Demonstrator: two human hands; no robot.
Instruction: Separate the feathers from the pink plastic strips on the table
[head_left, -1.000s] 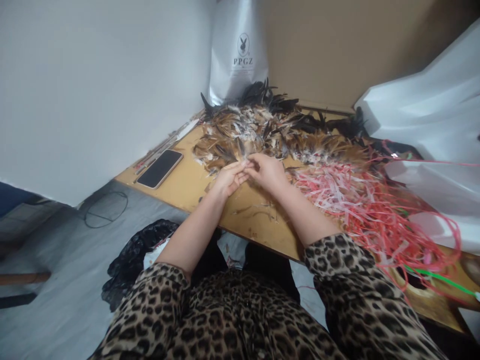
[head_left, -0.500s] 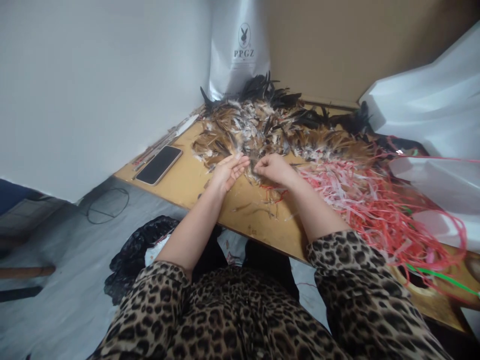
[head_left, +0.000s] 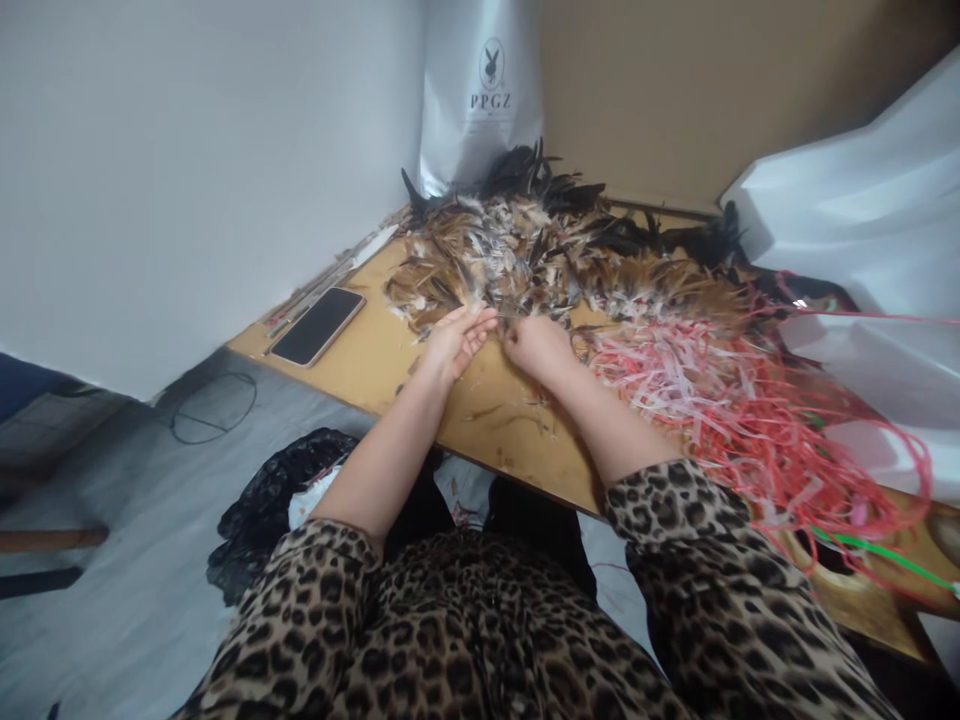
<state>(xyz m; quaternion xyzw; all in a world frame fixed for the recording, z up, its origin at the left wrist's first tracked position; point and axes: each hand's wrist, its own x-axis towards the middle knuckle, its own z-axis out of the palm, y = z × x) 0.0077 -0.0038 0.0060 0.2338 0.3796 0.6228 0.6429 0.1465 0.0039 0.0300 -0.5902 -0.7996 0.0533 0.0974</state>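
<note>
Left hand (head_left: 457,342) has its grip pinched on a thin strand (head_left: 511,316) that runs pretty much sideways toward the right hand (head_left: 538,348), over the counter (head_left: 480,425) by the feather pile (head_left: 517,235). Right grip's curled, can't tell how tight or on what. Pile's long axis goes left to right.

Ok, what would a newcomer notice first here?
Likely the tangle of pink-red strips on the right of the table. Next comes the heap of brown and black feathers along the back, before a printed bag. The left hand and right hand are close together at the feathers' near edge.
</note>
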